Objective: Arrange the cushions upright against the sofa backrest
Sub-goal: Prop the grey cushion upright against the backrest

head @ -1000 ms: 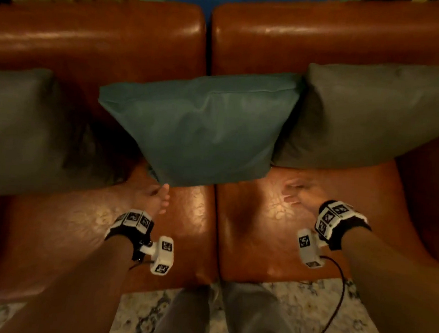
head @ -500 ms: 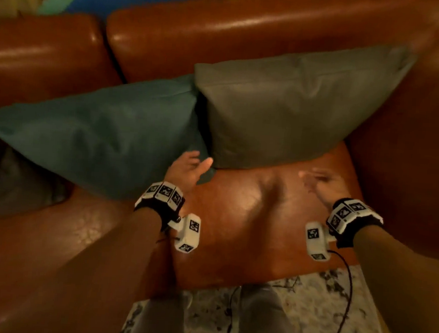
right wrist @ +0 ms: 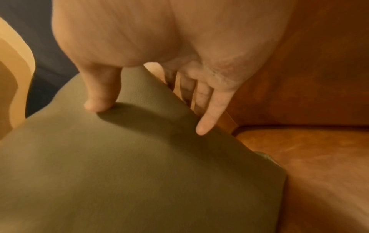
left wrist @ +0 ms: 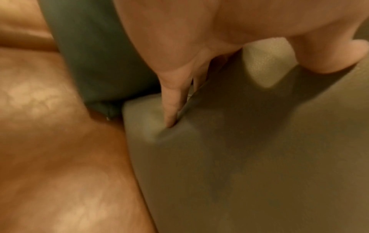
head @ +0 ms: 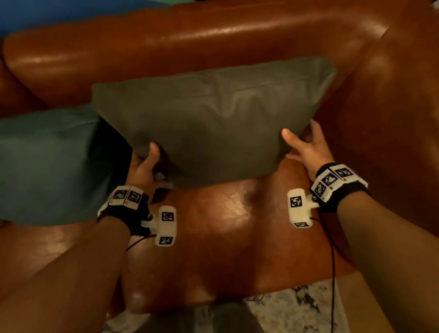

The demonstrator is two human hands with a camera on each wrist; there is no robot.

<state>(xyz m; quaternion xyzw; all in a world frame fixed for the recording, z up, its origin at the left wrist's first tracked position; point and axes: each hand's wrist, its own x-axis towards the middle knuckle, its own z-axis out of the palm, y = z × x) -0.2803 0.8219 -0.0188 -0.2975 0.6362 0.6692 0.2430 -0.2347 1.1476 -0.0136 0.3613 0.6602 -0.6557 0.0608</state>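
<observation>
A grey-olive cushion (head: 211,119) leans tilted against the brown leather sofa backrest (head: 196,34), its lower edge over the seat. My left hand (head: 146,162) grips its lower left side, thumb on the front and fingers behind. My right hand (head: 303,143) pinches its right side the same way. The left wrist view shows fingers (left wrist: 171,107) pressing into the cushion (left wrist: 259,157) edge. In the right wrist view the thumb (right wrist: 99,97) lies on the cushion (right wrist: 119,165) front. A teal cushion (head: 39,159) leans to the left, touching the grey one.
The sofa seat (head: 221,231) shows in front of the cushions. The right armrest (head: 410,127) rises close beside my right hand. A patterned rug (head: 293,314) and my legs are at the sofa's front edge. Cables hang from both wrist cameras.
Both hands have moved forward from over the seat and taken hold of the grey cushion's two sides. My view has turned right, so the teal cushion now sits at the left.
</observation>
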